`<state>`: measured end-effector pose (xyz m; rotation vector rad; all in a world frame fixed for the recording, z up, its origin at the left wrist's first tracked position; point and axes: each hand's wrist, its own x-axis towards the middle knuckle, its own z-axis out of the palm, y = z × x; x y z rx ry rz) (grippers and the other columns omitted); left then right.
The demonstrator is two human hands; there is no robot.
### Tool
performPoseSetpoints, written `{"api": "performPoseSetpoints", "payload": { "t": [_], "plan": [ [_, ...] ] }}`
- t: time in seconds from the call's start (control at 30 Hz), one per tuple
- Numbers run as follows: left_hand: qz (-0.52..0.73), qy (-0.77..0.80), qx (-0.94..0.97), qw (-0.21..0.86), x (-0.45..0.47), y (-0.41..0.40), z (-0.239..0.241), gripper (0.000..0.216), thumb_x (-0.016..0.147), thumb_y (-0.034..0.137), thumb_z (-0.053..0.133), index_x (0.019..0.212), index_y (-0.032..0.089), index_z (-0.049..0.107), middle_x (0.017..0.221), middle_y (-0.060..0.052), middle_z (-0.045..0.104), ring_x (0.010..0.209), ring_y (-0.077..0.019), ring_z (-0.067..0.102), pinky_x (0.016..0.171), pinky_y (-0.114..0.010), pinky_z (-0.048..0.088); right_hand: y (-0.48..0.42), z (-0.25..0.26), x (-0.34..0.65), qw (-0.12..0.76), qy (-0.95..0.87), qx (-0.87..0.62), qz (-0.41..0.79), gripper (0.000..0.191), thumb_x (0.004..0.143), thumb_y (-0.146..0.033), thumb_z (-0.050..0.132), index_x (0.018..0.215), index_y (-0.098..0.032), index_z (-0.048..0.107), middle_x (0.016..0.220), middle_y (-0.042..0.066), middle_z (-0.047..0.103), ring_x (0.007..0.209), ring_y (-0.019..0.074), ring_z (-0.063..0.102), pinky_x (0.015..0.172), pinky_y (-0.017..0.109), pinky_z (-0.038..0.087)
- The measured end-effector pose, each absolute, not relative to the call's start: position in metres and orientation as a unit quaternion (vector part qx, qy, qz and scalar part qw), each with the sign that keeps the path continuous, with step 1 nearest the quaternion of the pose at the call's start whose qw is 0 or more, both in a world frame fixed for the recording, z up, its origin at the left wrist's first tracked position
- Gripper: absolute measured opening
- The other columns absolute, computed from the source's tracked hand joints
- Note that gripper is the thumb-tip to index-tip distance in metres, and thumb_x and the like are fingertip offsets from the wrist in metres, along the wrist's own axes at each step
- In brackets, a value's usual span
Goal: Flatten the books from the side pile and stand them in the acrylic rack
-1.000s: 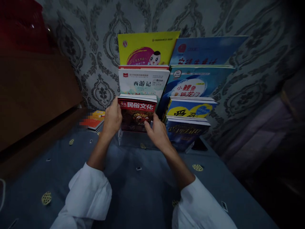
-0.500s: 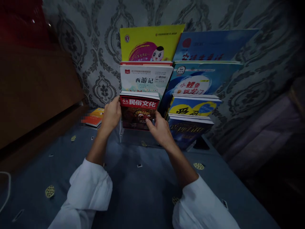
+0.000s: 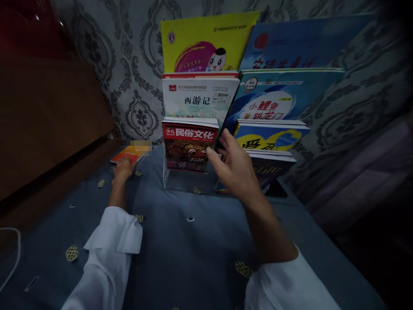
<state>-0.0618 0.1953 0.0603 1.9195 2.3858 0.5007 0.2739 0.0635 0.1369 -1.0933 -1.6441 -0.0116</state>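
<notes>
A clear tiered book rack (image 3: 180, 183) stands against the patterned wall, filled with children's books. A red-covered book (image 3: 189, 146) sits in its front left slot. My right hand (image 3: 235, 168) hovers just right of that book, fingers spread and holding nothing, the fingertips close to its right edge. In front of a dark blue book (image 3: 277, 165) is where that hand passes. My left hand (image 3: 122, 169) reaches far left and lies on the near edge of a small stack of orange books (image 3: 130, 154) on the blue cloth; its fingers look flat on the cover.
Behind the red book rise a white book (image 3: 200, 99) and a yellow one (image 3: 206, 41); blue books (image 3: 284, 92) fill the right column. A brown wooden panel (image 3: 48, 116) runs along the left. The blue cloth surface (image 3: 193, 249) drops into darkness on the right.
Both hands have let go of the red book, which stays in its slot. My left hand moved left onto the orange books; my right hand opened and drew back to the right.
</notes>
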Motion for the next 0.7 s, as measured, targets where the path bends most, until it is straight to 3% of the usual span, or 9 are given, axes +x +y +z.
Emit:
{"api": "performPoseSetpoints", "payload": {
  "t": [0.1,0.23,0.43,0.6,0.7],
  "plan": [
    [0.134,0.767,0.627,0.010,-0.061,0.196,0.048,0.037,0.099,0.031,0.043,0.125,0.011,0.061,0.140,-0.026,0.058,0.138,-0.0376,0.049,0.100,-0.051,0.048,0.056,0.143,0.277,0.563,-0.692,-0.451,0.014,0.064,0.096,-0.050,0.057,0.151,-0.021,0.044,0.150,0.018,0.052,0.138,0.0389,0.051,0.103,0.061,0.052],
    [0.097,0.774,0.626,-0.012,-0.065,0.196,0.046,0.040,0.102,0.029,0.035,0.124,0.010,0.062,0.131,-0.026,0.063,0.125,-0.0384,0.060,0.095,-0.051,0.051,0.047,0.152,0.279,0.559,-0.699,-0.446,0.022,0.059,0.096,-0.048,0.058,0.149,-0.022,0.048,0.150,0.015,0.053,0.140,0.0386,0.049,0.105,0.061,0.051],
    [0.018,0.759,0.648,-0.063,-0.064,0.203,0.046,0.032,0.100,0.019,0.042,0.119,0.005,0.065,0.120,-0.026,0.067,0.119,-0.0341,0.064,0.094,-0.041,0.053,0.034,0.164,0.279,0.532,-0.712,-0.458,0.024,0.057,0.098,-0.043,0.055,0.150,-0.020,0.047,0.153,0.014,0.050,0.146,0.0366,0.042,0.112,0.060,0.046],
    [-0.063,0.716,0.690,-0.082,-0.061,0.217,0.051,0.037,0.098,0.037,0.063,0.128,0.015,0.060,0.128,-0.012,0.063,0.111,-0.0248,0.065,0.093,-0.046,0.057,0.027,0.169,0.279,0.526,-0.723,-0.446,0.025,0.055,0.100,-0.044,0.052,0.150,-0.023,0.047,0.154,0.013,0.049,0.147,0.0355,0.040,0.112,0.061,0.046],
    [-0.100,0.697,0.705,-0.087,-0.056,0.225,0.056,0.039,0.098,0.038,0.064,0.130,0.017,0.059,0.130,-0.011,0.062,0.110,-0.0244,0.065,0.092,-0.046,0.057,0.025,0.171,0.280,0.519,-0.729,-0.447,0.023,0.055,0.101,-0.044,0.051,0.151,-0.023,0.046,0.155,0.013,0.047,0.148,0.0358,0.039,0.114,0.062,0.043]
  ]
}}
